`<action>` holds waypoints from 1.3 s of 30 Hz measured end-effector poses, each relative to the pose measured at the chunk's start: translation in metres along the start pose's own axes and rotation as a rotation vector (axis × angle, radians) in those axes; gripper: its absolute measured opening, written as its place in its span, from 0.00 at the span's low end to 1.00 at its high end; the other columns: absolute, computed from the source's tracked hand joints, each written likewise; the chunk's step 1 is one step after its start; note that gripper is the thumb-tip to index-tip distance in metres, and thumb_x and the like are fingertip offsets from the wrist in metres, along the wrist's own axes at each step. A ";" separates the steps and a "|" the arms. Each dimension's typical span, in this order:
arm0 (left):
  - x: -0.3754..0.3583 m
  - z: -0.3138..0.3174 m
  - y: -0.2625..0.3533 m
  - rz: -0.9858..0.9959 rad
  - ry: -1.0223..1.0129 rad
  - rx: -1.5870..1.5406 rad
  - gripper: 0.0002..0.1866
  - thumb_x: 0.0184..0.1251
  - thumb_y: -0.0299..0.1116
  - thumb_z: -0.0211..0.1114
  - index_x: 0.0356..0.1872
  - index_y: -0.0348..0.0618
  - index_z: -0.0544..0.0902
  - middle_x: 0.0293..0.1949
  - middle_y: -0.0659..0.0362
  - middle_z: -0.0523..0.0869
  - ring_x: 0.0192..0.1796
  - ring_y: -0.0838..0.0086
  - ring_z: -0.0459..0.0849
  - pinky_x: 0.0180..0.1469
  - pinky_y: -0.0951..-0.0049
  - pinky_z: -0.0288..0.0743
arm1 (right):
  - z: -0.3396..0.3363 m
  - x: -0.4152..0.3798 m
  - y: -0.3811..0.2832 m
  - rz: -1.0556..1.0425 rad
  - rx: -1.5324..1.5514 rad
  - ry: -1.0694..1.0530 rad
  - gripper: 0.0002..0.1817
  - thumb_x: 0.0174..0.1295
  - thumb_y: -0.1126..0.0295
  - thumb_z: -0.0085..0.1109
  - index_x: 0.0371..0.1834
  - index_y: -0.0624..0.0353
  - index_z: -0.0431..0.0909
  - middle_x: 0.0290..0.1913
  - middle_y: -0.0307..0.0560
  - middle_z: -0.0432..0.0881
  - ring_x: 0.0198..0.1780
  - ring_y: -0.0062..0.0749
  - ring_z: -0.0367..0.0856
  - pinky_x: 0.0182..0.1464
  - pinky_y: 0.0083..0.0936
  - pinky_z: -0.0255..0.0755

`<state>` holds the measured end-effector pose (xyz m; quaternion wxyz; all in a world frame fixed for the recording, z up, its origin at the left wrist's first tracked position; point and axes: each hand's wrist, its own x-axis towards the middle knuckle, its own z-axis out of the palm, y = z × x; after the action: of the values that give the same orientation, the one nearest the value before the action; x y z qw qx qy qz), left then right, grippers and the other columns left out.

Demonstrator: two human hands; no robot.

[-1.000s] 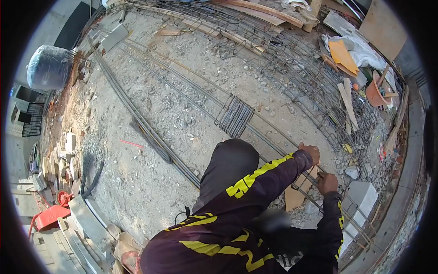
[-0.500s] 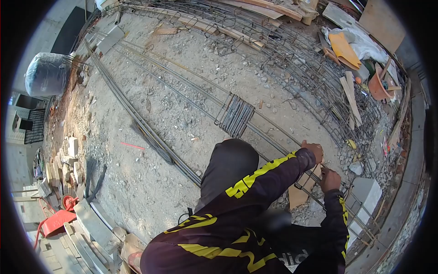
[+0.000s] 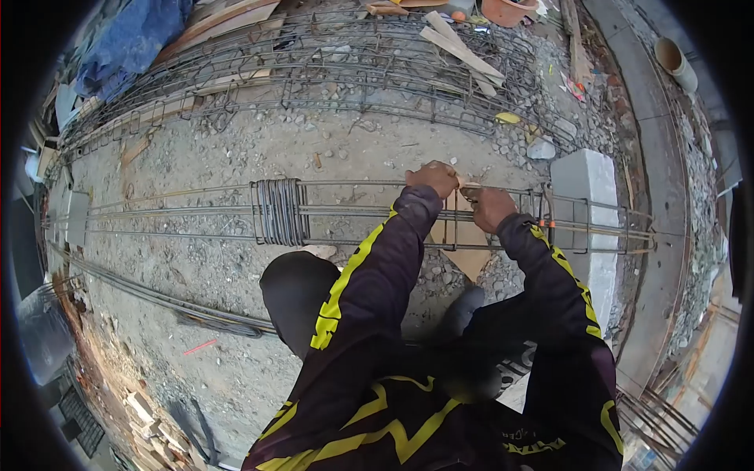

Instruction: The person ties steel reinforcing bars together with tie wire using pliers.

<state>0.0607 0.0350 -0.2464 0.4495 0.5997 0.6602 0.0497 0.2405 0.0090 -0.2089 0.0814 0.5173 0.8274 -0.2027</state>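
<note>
Long rebar rods (image 3: 353, 210) run left to right in front of me. My left hand (image 3: 432, 179) is closed at the far rod; what its fingers hold is hidden. Just right of it, my right hand (image 3: 493, 209) is closed too, its fingertips near the left hand's, around something small and dark that I cannot make out. A square stirrup (image 3: 449, 220) crosses the rods below my hands. To the left, a tight bundle of stirrups (image 3: 280, 212) hangs round the rods. A tool with orange parts (image 3: 547, 210) rests on the rods right of my right hand.
A pale block (image 3: 585, 177) supports the rods at the right, another block (image 3: 76, 216) at the left. Behind lies a rebar cage (image 3: 377, 86) with wood strips (image 3: 463, 51). A brown sheet (image 3: 467, 250) lies beneath the rods. Loose rods (image 3: 165, 292) lie at near left.
My view has turned, so the rods now run nearly level across it. Both hands remain close together at the rods, still closed.
</note>
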 end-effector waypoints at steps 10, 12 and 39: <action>-0.006 -0.003 0.005 -0.044 0.023 -0.053 0.21 0.57 0.60 0.68 0.46 0.64 0.91 0.43 0.65 0.92 0.55 0.65 0.85 0.67 0.37 0.51 | 0.009 0.021 0.019 -0.060 0.635 -0.035 0.18 0.51 0.72 0.55 0.44 0.56 0.88 0.37 0.58 0.86 0.41 0.56 0.85 0.48 0.43 0.76; -0.008 -0.002 0.004 -0.037 0.027 -0.079 0.20 0.58 0.60 0.68 0.46 0.64 0.92 0.42 0.65 0.92 0.54 0.66 0.86 0.67 0.37 0.50 | -0.014 0.017 0.006 0.104 0.518 -0.158 0.15 0.56 0.69 0.57 0.44 0.57 0.87 0.38 0.59 0.86 0.41 0.56 0.85 0.47 0.42 0.77; -0.024 0.047 -0.011 0.230 0.544 -0.193 0.51 0.52 0.39 0.74 0.79 0.45 0.59 0.32 0.65 0.87 0.44 0.70 0.83 0.64 0.58 0.54 | -0.077 0.054 -0.003 -0.141 -0.169 -0.164 0.13 0.53 0.68 0.65 0.41 0.60 0.84 0.43 0.54 0.86 0.49 0.48 0.84 0.52 0.43 0.75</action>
<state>0.0802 -0.0101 -0.2675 0.3027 0.5894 0.6764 0.3215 0.2194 0.0849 -0.1578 0.1778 0.4307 0.8665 -0.1791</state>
